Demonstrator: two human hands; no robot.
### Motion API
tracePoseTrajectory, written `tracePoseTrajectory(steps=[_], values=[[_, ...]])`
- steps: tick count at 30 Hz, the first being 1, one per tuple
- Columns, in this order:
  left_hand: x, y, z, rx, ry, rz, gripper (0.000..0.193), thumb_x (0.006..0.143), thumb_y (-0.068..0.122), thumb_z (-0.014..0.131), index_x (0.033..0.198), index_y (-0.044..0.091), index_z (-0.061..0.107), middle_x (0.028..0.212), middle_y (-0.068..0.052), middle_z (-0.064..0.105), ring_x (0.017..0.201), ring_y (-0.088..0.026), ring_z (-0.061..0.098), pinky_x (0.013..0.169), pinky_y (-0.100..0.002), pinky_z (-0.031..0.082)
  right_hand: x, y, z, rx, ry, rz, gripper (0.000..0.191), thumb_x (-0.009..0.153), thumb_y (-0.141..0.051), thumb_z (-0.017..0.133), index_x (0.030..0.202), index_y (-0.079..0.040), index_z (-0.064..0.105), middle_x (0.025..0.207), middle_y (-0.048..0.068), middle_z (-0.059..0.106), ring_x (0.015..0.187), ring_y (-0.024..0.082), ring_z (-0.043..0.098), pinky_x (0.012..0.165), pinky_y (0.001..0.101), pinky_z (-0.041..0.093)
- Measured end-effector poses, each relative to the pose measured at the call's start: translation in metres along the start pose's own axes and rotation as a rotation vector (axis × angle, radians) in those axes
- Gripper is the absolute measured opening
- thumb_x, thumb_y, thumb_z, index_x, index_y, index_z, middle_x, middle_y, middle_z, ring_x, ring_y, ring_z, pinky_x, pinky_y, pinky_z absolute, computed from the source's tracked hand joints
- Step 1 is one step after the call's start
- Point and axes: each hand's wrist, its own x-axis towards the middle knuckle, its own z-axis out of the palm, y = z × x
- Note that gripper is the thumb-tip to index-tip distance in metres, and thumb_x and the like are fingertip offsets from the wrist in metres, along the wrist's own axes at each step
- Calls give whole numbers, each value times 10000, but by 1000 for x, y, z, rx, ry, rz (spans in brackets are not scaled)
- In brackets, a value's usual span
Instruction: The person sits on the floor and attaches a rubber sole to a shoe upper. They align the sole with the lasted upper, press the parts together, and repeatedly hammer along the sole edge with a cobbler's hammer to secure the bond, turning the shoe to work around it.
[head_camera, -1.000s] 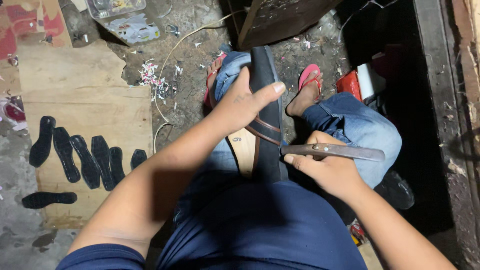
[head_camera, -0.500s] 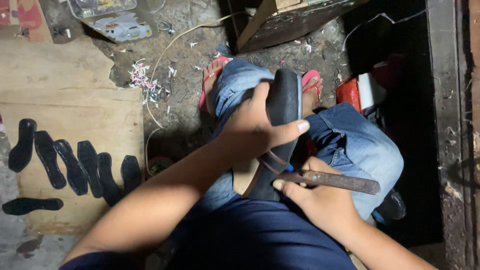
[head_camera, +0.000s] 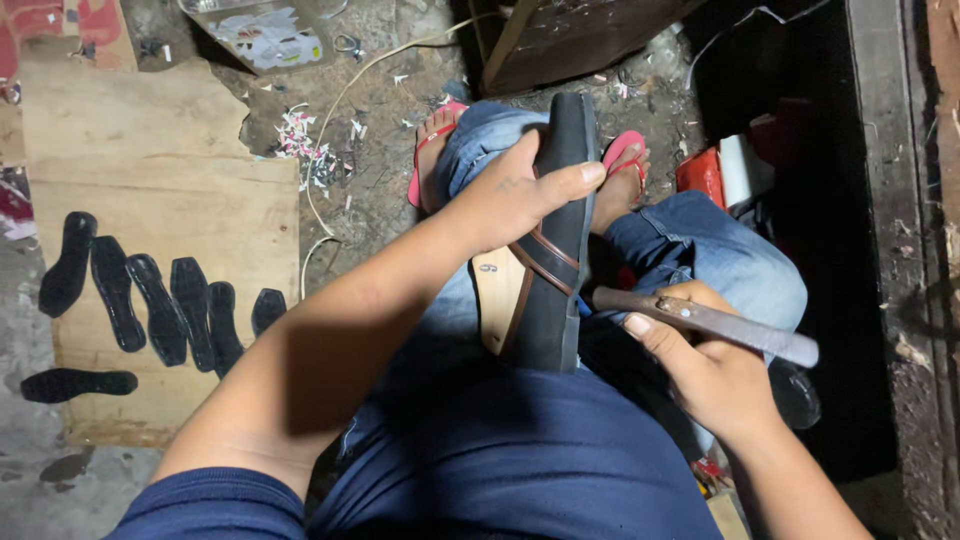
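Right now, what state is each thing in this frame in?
Left hand: grip closed around the sandal.
Sandal: held on edge over the lap, brown straps facing the camera.
Right hand: grip closed on the knife.
Knife: roughly level, tip at the sandal's edge.
Black sole cutouts: lying flat on the board, untouched.

I note a dark navy short-sleeved shirt (head_camera: 520, 470), its sleeve hem ending above the left elbow. Forearms and both hands, left (head_camera: 505, 205) and right (head_camera: 700, 370), are bare; I see no gloves, rings or watch. Legs wear faded blue jeans (head_camera: 700, 250). Feet carry red flip-flops (head_camera: 625, 155) with thin straps.
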Motion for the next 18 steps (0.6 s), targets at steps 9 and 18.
tracePoseTrajectory(steps=[9, 18], values=[[-4, 9, 2, -39, -11, -6, 835, 793, 584, 750, 1272, -51, 495, 900, -100, 721, 702, -128, 719, 567, -268, 600, 4, -12, 11, -54, -85, -11, 202, 787, -183, 837, 813, -70, 671, 671, -31, 620, 609, 54, 507, 529, 245, 414], [-9, 22, 4, 113, 2, -22, 850, 704, 576, 786, 1194, -48, 482, 819, -140, 700, 624, -181, 726, 506, -310, 589, 17, -11, 9, -745, -242, -740, 271, 758, -203, 767, 745, -41, 551, 659, 126, 572, 615, 339, 606, 574, 434, 482]])
